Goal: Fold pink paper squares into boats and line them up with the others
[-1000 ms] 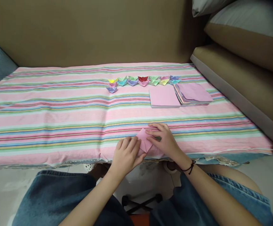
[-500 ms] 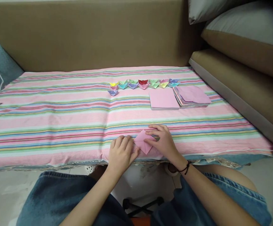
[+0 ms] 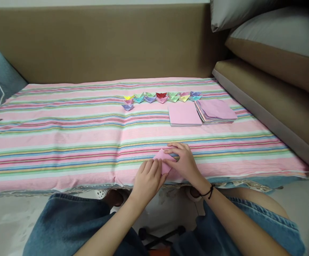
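Observation:
A small pink folded paper (image 3: 166,168) lies on the striped cloth near its front edge, partly covered by my fingers. My left hand (image 3: 148,176) rests over its left part, fingers bent on top and thumb at the lower edge. My right hand (image 3: 183,160) grips its right side, the thumb on the paper and the index finger along the upper right edge. A dark cord circles my right wrist. How the fold sits under my left fingers is hidden.
Rows of small coloured paper boats (image 3: 162,98) stand farther back. Before them sit a square stack of pink-topped paper (image 3: 185,114) and a looser stack (image 3: 217,110). Cushions (image 3: 271,96) line the right side; a brown backrest (image 3: 103,42) rises behind the striped cloth (image 3: 64,138).
My left hand has moved right, from beside the pink paper onto its left part, covering the left corner. My right hand keeps nearly the same place on it.

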`<move>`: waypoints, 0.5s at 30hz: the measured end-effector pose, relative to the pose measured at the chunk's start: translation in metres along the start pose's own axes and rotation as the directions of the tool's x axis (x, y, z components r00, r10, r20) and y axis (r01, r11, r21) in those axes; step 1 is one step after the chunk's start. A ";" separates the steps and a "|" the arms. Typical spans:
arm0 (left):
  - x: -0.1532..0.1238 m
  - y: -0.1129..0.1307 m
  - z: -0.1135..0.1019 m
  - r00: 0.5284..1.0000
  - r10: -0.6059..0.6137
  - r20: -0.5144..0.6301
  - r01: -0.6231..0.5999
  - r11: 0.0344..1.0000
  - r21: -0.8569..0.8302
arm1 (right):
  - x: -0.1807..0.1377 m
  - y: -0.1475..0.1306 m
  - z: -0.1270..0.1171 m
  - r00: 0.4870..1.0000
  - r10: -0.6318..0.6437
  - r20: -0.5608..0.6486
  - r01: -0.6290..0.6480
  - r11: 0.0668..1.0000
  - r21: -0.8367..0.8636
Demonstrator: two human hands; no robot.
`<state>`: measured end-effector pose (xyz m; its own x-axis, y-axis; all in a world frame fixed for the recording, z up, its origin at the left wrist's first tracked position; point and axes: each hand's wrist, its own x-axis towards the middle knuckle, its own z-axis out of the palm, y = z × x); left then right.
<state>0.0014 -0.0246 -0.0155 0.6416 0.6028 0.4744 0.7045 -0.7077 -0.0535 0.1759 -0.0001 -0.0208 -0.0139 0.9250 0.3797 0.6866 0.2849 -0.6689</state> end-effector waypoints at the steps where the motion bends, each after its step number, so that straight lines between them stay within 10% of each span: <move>1: -0.001 -0.001 0.000 1.000 0.002 0.015 -0.002 1.000 -0.007 | 0.000 0.001 -0.001 1.000 0.002 0.014 -0.002 1.000 0.007; 15: -0.015 -0.028 -0.010 0.995 -0.076 0.069 0.085 0.986 -0.146 | 0.003 0.016 -0.031 0.978 0.041 0.206 -0.099 0.954 0.282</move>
<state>-0.0313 -0.0179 -0.0126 0.6060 0.6787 0.4149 0.7047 -0.7000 0.1160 0.2093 -0.0001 -0.0108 -0.1353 0.9678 0.2122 0.4514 0.2509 -0.8563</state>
